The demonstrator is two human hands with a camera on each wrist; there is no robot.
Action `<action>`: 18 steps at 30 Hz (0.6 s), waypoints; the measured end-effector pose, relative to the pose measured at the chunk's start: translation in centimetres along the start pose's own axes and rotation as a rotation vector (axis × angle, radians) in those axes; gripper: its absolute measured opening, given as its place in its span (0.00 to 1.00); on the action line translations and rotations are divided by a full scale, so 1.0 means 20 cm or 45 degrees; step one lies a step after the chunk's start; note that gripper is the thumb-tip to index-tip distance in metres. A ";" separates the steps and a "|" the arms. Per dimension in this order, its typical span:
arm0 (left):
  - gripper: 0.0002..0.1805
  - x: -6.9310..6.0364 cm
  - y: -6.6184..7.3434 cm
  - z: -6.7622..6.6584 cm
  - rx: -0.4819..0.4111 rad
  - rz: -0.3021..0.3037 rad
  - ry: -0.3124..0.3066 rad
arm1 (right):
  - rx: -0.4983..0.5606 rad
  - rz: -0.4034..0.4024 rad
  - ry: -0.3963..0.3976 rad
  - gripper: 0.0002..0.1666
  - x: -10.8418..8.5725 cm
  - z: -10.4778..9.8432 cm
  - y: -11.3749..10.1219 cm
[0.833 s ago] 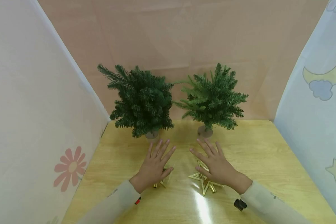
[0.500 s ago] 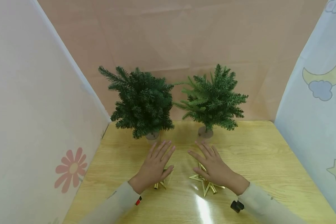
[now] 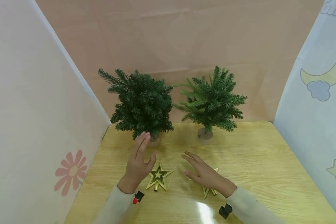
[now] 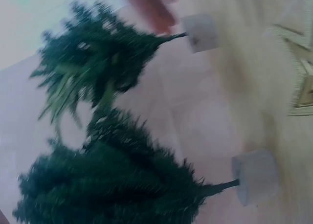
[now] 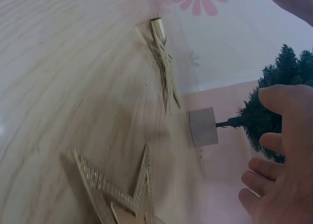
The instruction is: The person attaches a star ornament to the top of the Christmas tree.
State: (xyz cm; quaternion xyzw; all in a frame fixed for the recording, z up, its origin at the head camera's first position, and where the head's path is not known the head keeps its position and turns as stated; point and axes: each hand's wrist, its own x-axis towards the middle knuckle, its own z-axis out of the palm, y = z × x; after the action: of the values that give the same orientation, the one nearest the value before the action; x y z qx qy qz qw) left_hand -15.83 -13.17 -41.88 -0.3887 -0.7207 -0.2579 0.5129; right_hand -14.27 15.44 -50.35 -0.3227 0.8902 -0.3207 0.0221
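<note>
While the left hand (image 3: 136, 168) and right hand (image 3: 206, 175) hover, fingers loosely extended, holding nothing, one gold star (image 3: 158, 175) lies just beside the left hand's thumb, the other star (image 5: 105, 182) beneath the right hand; pinching each by its tube (image 3: 156, 187) should spare the thin points.

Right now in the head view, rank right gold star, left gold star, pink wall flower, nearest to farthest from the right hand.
1. Right gold star: partly hidden by right hand.
2. Left gold star: on the hand's left.
3. Pink wall flower: far left.
</note>
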 end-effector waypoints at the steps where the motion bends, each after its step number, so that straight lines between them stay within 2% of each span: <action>1: 0.26 0.00 -0.01 -0.01 0.013 -0.026 0.040 | 0.009 0.004 -0.002 0.38 0.01 0.01 0.00; 6: 0.32 -0.01 -0.08 -0.06 0.039 -0.217 0.160 | 0.076 0.019 -0.004 0.40 0.05 0.07 -0.01; 10: 0.34 -0.02 -0.12 -0.07 0.052 -0.365 0.213 | 0.123 0.065 -0.024 0.41 0.08 0.13 -0.03; 14: 0.32 -0.03 -0.14 -0.07 0.038 -0.462 0.201 | 0.133 0.089 -0.042 0.41 0.11 0.18 -0.05; 18: 0.29 -0.06 -0.15 -0.07 0.010 -0.476 0.157 | 0.168 0.083 -0.055 0.41 0.14 0.22 -0.07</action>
State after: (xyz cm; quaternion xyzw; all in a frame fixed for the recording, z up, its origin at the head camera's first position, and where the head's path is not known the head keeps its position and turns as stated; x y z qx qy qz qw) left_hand -17.36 -16.36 -42.35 -0.2294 -0.7485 -0.3693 0.5008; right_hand -14.55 10.51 -52.52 -0.2981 0.8765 -0.3710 0.0730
